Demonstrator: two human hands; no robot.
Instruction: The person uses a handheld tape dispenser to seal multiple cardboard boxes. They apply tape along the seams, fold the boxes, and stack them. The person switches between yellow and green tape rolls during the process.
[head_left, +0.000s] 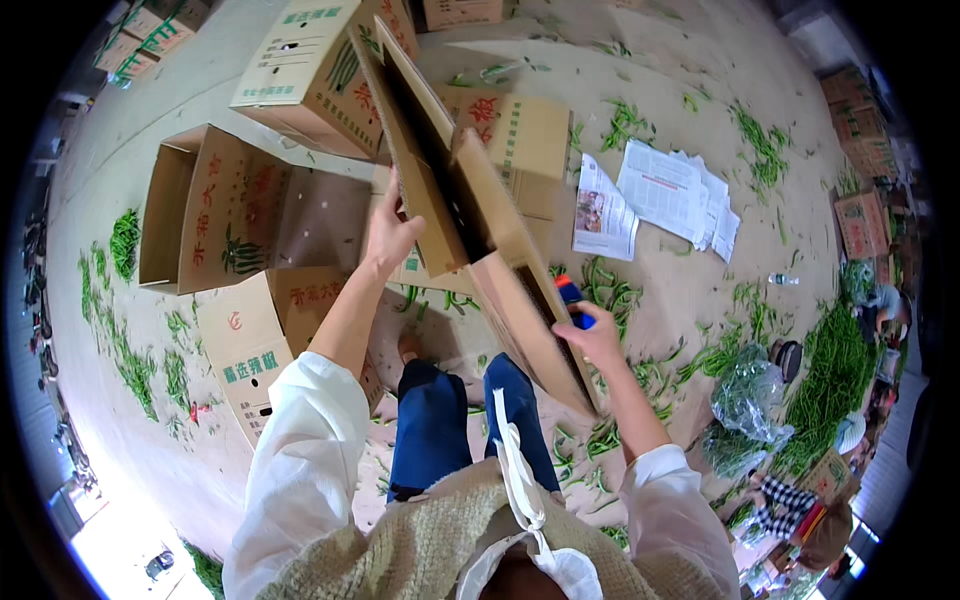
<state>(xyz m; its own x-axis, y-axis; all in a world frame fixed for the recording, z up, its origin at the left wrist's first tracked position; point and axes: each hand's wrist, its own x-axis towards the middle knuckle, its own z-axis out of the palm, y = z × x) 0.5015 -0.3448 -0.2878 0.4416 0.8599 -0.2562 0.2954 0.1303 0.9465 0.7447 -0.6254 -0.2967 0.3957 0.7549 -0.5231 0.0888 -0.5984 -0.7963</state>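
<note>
A half-folded cardboard carton (491, 217) hangs tilted in front of me, its flaps standing apart and its inside dark. My left hand (394, 234) grips the carton's left panel, thumb on the near side. At the carton's right edge, my right hand (596, 335) holds a blue tool with a red part (566, 289), which looks like a tape dispenser. The thumb of that hand presses against the carton's flap. Behind the carton lies a flattened printed carton (536, 142) on the floor.
An open carton (217, 210) and two more cartons (311, 75) (247, 352) stand to the left. Newspaper sheets (667, 191) lie to the right. Green peppers (611, 292) litter the floor, with a large pile (829, 375) at far right. A person in checked sleeves (787, 506) is nearby.
</note>
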